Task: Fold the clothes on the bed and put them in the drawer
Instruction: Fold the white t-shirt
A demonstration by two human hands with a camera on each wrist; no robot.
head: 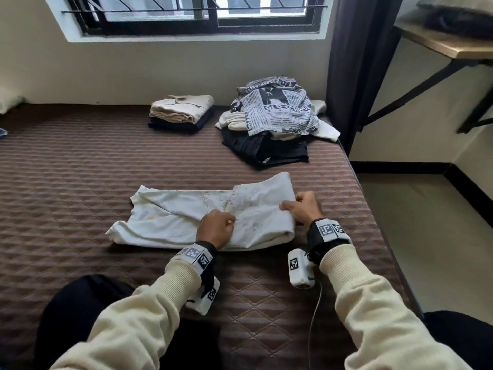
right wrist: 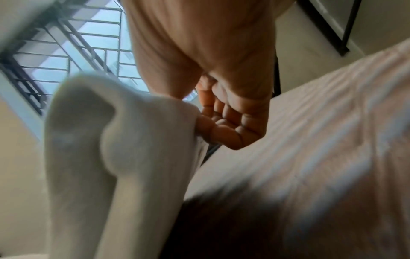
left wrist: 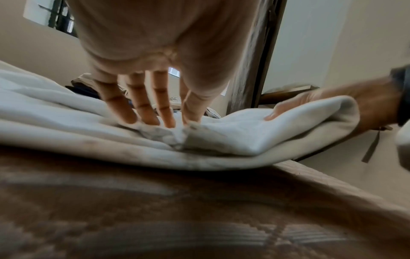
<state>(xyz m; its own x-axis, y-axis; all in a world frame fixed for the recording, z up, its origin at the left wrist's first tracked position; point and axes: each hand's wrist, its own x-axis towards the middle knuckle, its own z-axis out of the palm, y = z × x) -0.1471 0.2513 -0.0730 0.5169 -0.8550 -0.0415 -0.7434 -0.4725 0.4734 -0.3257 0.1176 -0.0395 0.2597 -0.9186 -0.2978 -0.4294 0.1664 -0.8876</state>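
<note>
A white garment [head: 170, 217] lies partly folded across the brown quilted bed [head: 80, 182], its right end doubled over to the left. My left hand [head: 216, 228] presses its straight fingers [left wrist: 142, 108] down on the middle of the white garment [left wrist: 66, 126]. My right hand [head: 301, 206] grips the folded right edge, its thumb on top and its curled fingers [right wrist: 224, 119] behind the cloth [right wrist: 93, 140]. The left wrist view also catches the right hand [left wrist: 355, 105] holding that fold. No drawer is in view.
At the back of the bed sit a folded stack of beige and dark clothes [head: 184, 110] and a loose pile topped by a newspaper-print shirt [head: 277, 113] over a black garment [head: 266, 150]. The bed's right edge [head: 373, 209] drops to the floor. A curtain [head: 354, 62] and wall shelf [head: 448, 46] stand right.
</note>
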